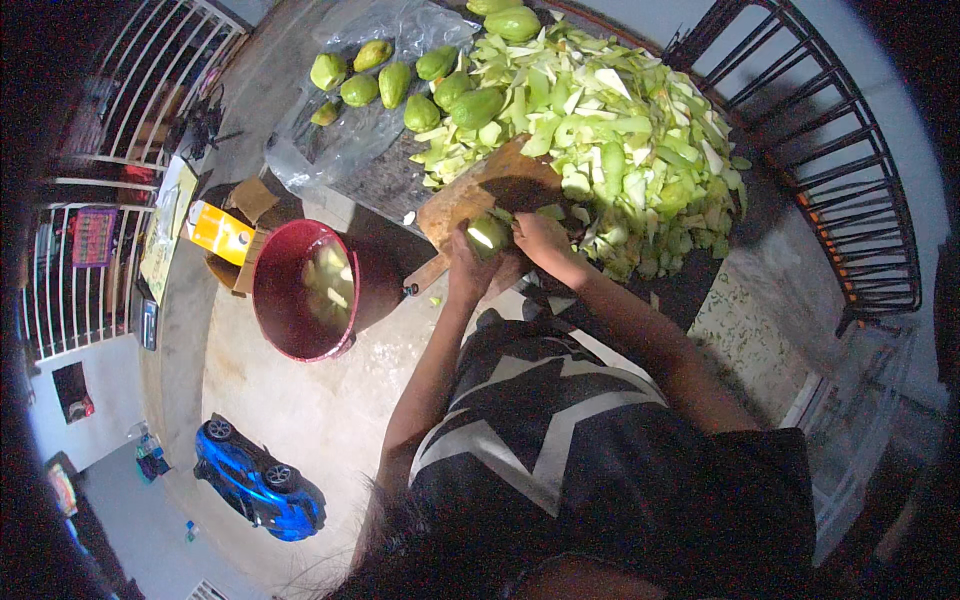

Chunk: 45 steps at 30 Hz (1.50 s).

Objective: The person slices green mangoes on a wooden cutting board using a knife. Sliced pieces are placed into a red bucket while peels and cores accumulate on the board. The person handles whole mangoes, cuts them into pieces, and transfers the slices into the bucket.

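The fruit [486, 238] looks glossy, the board [455, 208] matt wood, the bucket [278, 268] smooth plastic, the sheet [300, 148] crinkled plastic.

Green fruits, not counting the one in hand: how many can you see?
About 11 green fruits: five toward the left on the clear plastic, four nearer the peel pile, two at the picture's top edge. Peelings may hide more.

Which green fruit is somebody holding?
The green fruit in the left hand, beside the wooden board; the other fruits lie on the plastic sheet or by the peelings heap.
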Each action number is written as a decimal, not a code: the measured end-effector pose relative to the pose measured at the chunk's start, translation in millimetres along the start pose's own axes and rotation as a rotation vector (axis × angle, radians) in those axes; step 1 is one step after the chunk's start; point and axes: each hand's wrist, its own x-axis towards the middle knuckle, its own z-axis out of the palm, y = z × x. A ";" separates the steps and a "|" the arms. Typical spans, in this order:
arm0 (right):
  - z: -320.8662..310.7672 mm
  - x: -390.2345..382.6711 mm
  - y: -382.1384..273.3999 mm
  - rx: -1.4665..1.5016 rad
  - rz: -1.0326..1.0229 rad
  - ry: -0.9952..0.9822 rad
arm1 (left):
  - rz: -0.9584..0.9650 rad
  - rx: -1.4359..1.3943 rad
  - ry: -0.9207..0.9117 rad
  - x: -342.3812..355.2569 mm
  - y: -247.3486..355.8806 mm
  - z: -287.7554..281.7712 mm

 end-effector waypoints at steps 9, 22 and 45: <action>-33.1 -53.1 -20.7 0.008 -0.018 -0.081 | 0.093 -0.219 0.120 2.7 -31.7 22.2; -35.1 -33.7 -29.7 0.016 -0.052 -0.128 | 0.130 -0.183 0.125 1.6 9.4 9.0; 8.7 12.5 23.6 0.217 0.142 -0.172 | 0.042 -0.181 0.040 -6.6 -9.4 3.7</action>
